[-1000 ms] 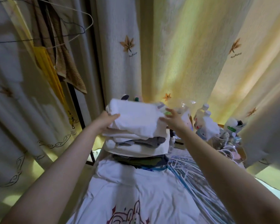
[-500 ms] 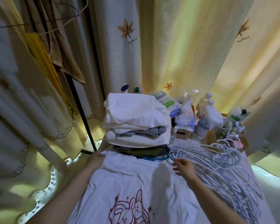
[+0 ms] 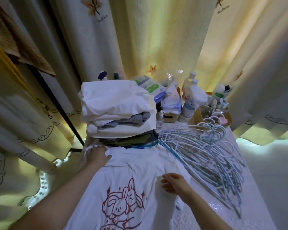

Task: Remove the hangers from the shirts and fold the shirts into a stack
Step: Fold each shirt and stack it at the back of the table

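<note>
A white shirt with a red rabbit print (image 3: 123, 193) lies spread flat on the table in front of me. My left hand (image 3: 96, 155) rests on its far left shoulder, fingers laid over the cloth. My right hand (image 3: 174, 182) hovers over the shirt's right side with loosely curled fingers, holding nothing. Behind the shirt stands a stack of folded shirts (image 3: 118, 112), white on top, grey and dark ones lower. A heap of pale blue and white hangers (image 3: 204, 151) lies to the right of the shirt.
Bottles (image 3: 189, 103), packets and a box of small items crowd the table's far end behind the stack. Curtains (image 3: 156, 39) hang all round. A dark rack pole (image 3: 56, 100) stands at the left with brown and yellow cloths hanging from it.
Both hands have left the top of the folded stack and come down to the rabbit shirt. The right hand has drawn back toward me along the shirt's right side.
</note>
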